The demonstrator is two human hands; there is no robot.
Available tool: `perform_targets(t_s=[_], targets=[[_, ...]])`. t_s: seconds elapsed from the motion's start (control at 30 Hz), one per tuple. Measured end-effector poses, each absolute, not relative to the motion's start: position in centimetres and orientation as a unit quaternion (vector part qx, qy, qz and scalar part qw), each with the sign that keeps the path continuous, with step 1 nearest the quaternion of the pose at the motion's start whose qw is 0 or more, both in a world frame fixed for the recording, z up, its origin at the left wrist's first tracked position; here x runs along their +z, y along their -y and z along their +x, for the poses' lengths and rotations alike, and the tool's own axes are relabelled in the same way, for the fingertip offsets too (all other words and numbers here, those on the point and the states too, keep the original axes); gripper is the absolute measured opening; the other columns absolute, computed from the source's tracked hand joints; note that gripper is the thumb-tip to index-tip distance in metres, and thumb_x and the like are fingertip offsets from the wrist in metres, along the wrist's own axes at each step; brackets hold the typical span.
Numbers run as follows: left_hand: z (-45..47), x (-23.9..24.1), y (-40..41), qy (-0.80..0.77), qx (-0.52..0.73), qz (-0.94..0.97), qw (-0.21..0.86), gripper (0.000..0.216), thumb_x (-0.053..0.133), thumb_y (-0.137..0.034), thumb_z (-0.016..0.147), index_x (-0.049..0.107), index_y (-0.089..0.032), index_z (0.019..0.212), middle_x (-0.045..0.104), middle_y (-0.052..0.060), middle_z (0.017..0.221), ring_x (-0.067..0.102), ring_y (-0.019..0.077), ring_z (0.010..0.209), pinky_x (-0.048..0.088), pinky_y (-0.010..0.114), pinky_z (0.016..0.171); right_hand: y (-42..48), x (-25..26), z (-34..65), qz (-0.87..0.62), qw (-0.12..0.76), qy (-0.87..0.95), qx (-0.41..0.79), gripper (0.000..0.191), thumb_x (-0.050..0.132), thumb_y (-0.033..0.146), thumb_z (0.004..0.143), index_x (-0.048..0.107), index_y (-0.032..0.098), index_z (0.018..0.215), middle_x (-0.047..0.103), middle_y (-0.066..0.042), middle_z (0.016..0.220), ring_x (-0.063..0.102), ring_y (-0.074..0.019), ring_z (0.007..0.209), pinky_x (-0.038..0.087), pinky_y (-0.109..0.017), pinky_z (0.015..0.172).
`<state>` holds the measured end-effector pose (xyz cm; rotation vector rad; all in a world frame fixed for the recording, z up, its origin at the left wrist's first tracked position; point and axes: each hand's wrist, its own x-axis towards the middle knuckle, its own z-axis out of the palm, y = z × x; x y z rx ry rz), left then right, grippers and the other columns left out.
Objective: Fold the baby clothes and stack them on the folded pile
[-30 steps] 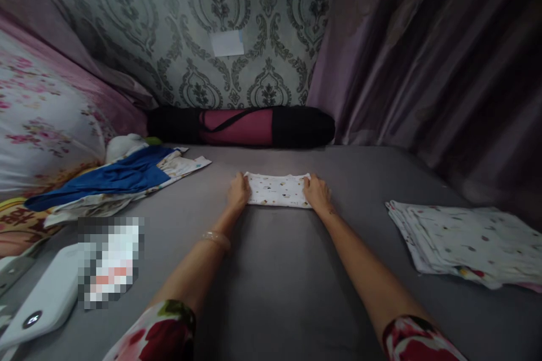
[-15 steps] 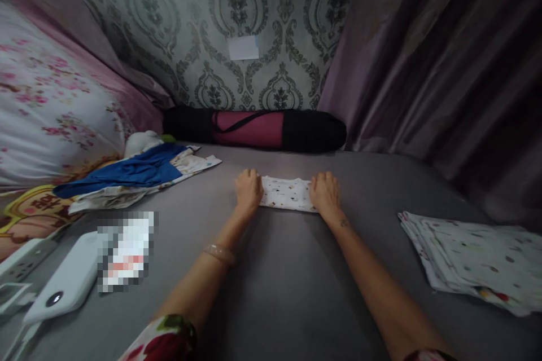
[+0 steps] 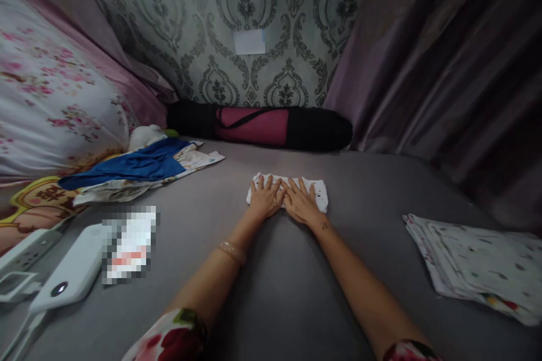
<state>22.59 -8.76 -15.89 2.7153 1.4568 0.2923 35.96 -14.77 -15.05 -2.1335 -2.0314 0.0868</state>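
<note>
A small folded white cloth with a sparse print (image 3: 320,194) lies flat in the middle of the grey bed surface (image 3: 279,276). My left hand (image 3: 266,197) rests on its left half, palm down with fingers spread. On the right half lies my right hand (image 3: 300,200), also flat with fingers apart. The two hands nearly meet at the cloth's centre and cover much of it. Neither hand grips the cloth.
To the right is a stack of folded printed cloths (image 3: 486,265). On the left lie blue and white clothes (image 3: 139,166), a white power bank (image 3: 70,271), a power strip (image 3: 29,251) and a blurred packet (image 3: 133,245). A black and maroon bag (image 3: 258,125) lies along the wall.
My hands have let go of the cloth's two ends and moved inward onto its top, fingers now spread flat. The view has shifted slightly.
</note>
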Motion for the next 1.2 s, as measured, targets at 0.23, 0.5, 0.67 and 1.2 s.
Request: perform_targets(t_s=[0.23,0.5,0.67,1.2], targets=[[22.6,-14.7,8.0,-0.507,0.031,0.856,0.1,0.07,0.021,-0.062,0.091,0.03,-0.02,0.147,0.023,0.013,0.155,0.014,0.0346,0.143,0.015,0.057,0.111,14.3,-15.0,35.9,-0.737,0.086,0.669,0.055,0.05,0.029,0.035,0.095,0.035,0.032,0.145,0.029,-0.002,0.153,0.016,-0.0316,0.141,0.008,-0.061,0.109],[22.8,-14.9,8.3,-0.515,0.056,0.853,0.065,0.061,0.017,-0.052,0.095,0.036,-0.021,0.144,0.03,0.012,0.152,0.021,0.033,0.141,0.018,0.056,0.111,14.5,-14.7,35.9,-0.736,0.107,0.665,0.063,0.05,0.028,0.033,0.095,0.036,0.03,0.144,0.03,-0.002,0.153,0.017,-0.0297,0.142,0.007,-0.059,0.111],[23.5,-14.2,9.1,-0.473,0.136,0.87,-0.023,0.055,0.018,-0.04,0.098,0.041,-0.016,0.141,0.035,0.013,0.149,0.022,0.0292,0.142,0.01,0.054,0.114,14.9,-13.5,36.0,-0.725,0.155,0.67,0.024,0.055,0.023,0.031,0.095,0.032,0.014,0.147,0.027,-0.007,0.154,0.014,-0.0256,0.143,0.005,-0.052,0.114],[23.7,-15.2,8.8,-0.468,0.123,0.875,-0.006,0.056,0.018,-0.042,0.097,0.04,-0.014,0.141,0.034,0.012,0.15,0.023,0.0269,0.141,0.013,0.047,0.115,14.9,-14.6,36.5,-0.708,0.14,0.692,0.015,0.054,0.022,0.031,0.096,0.034,0.012,0.145,0.031,-0.008,0.152,0.019,-0.0222,0.142,0.007,-0.043,0.116]])
